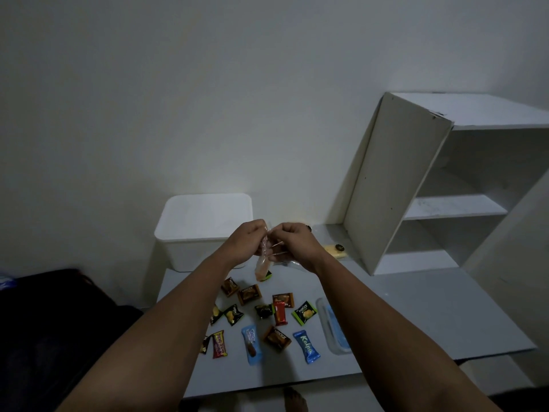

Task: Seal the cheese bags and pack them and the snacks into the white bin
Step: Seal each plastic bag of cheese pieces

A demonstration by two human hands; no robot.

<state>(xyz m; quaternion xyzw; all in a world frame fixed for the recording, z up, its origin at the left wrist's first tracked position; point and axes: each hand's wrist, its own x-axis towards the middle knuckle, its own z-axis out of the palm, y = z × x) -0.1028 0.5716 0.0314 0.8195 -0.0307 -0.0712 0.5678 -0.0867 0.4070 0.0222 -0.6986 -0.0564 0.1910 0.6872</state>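
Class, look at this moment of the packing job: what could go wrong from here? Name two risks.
1. Both hands, left hand and right hand, pinch the cheese bag in mid-air; it may slip and drop onto the snacks.
2. The white bin looks lidded, so packing could stall.

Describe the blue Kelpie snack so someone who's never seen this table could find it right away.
Start at the white shelf unit on the right, then drop to the near edge of the grey table. The Kelpie snack is the nearest wrapper on the right, beside a clear lidded container. It alone is blue with green lettering.
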